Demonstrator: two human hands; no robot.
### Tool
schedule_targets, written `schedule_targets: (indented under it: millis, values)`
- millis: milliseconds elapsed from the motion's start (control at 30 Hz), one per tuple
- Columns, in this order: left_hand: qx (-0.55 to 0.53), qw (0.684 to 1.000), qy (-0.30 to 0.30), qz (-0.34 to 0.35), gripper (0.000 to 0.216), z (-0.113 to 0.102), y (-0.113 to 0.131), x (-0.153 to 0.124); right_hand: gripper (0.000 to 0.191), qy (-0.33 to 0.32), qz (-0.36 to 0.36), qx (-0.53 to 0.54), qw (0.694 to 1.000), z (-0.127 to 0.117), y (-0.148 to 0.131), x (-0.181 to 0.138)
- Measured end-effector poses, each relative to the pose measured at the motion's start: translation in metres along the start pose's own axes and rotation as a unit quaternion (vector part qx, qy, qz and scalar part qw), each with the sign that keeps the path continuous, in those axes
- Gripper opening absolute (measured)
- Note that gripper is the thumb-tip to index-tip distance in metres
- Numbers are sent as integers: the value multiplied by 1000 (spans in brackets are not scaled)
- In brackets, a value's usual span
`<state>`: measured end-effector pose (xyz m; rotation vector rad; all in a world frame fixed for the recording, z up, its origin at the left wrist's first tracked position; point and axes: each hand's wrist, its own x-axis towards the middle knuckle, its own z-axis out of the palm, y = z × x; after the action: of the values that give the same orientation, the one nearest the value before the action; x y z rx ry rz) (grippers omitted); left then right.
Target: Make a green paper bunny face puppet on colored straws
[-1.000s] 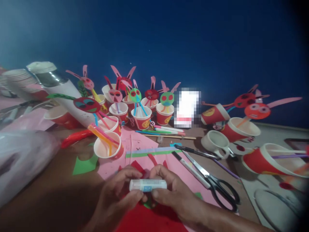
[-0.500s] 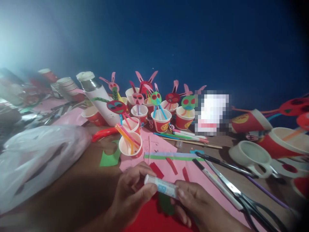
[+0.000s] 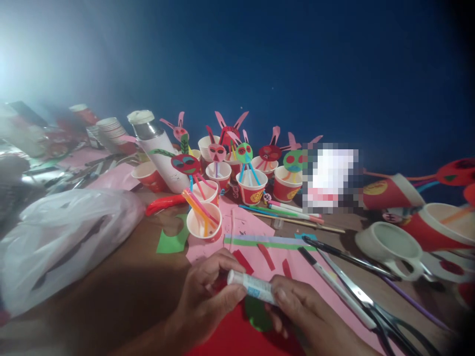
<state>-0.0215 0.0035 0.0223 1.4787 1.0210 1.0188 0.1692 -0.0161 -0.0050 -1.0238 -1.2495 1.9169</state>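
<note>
A white glue stick (image 3: pixel 257 289) with a blue patch on its label lies level between my two hands. My left hand (image 3: pixel 206 289) pinches its left end between thumb and fingers. Its right end is gripped by my right hand (image 3: pixel 306 304), whose fingers cover that tip. Under the hands are a sheet of red paper (image 3: pixel 226 333) and a dark green paper piece (image 3: pixel 259 315), partly hidden by my right hand. Small red paper strips (image 3: pixel 265 256) lie on pink paper (image 3: pixel 256 227) just beyond the fingers.
Scissors (image 3: pixel 365 299) and a marker (image 3: pixel 337 289) lie at the right, near a pale mug (image 3: pixel 386 244). Paper cups with straws and paper faces, such as one cup (image 3: pixel 251 190), stand behind. A white plastic bag (image 3: pixel 67 237) fills the left beside a bottle (image 3: pixel 159 148).
The whole scene has shifted slightly right and down in view. Both hands keep their hold on the glue stick, with little other change.
</note>
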Motion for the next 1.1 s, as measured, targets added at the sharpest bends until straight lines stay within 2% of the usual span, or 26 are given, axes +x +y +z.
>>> schedule_targets:
  millis: [67,133,233,367,433,500,567,633,667,733,833,933,1000,1100]
  values:
    - [13,1000,6,-7,3,0,0,1,36,44,-29,-6,999,0,-1,-1]
    - [21,1000,9,-13,4,-1,0,1,32,51,-36,24,998,0,-2,-1]
    - [14,1000,6,-11,4,0,-1,1,36,6,-12,72,997,0,-2,2]
    - [2,1000,-2,1,6,-1,-4,-1,57,-48,37,72,996,0,-1,3]
    - [-4,1000,0,-16,6,-2,-7,-3,49,-22,12,28,999,0,-2,0]
    - [-16,999,10,-38,6,-4,-9,-3,34,37,-27,-77,996,0,-5,-3]
    - [-24,998,18,-48,7,-5,-11,-3,19,100,-59,-209,971,0,-9,-7]
    - [-22,999,12,-42,8,-7,-12,-2,17,128,-71,-264,953,1,-12,-10]
    - [-20,999,8,-34,8,-7,-12,-2,19,121,-67,-250,958,1,-13,-11]
    - [-21,999,-1,-28,8,-8,-12,-1,24,67,-50,-170,982,2,-14,-12]
    - [-79,995,-11,-61,12,-4,-15,-3,41,-14,-40,-53,998,5,-12,-11]
    - [-212,972,-47,-89,37,4,-21,-7,38,-11,-45,24,999,8,-3,-6]
    - [-248,959,-75,-117,51,10,-24,-9,37,-1,-55,66,996,10,4,-2]
    - [-230,955,-95,-163,39,15,-26,-9,38,-17,-53,81,995,14,9,1]
